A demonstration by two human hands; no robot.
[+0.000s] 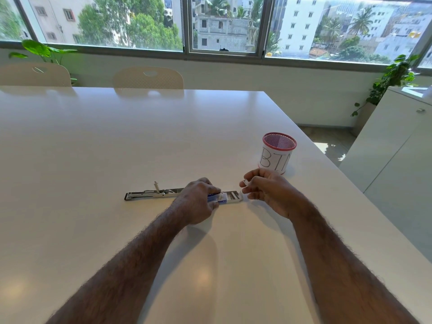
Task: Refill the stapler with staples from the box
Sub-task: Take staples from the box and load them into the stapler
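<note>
The left hand point(198, 202) grips the box point(224, 198) on the surface point(117, 141); the stapler point(149, 194) lies open just left. The right hand point(264, 190) pinches something small and white just right of the box.

White table point(117, 141). Stapler point(149, 194) lies flat and opened out, long axis left-right, just left of the left hand point(198, 202). Left hand grips a small blue staple box point(219, 198); its inner tray is slid out to the right, staples point(232, 195) visible inside. Right hand point(264, 190) hovers just right of the tray, fingers curled, pinching a small white item, too small to identify. Red-rimmed mesh cup point(278, 153), paper wrap lettered "BIN", stands beyond the right hand. Two chairs at the far edge; windows behind.
</note>
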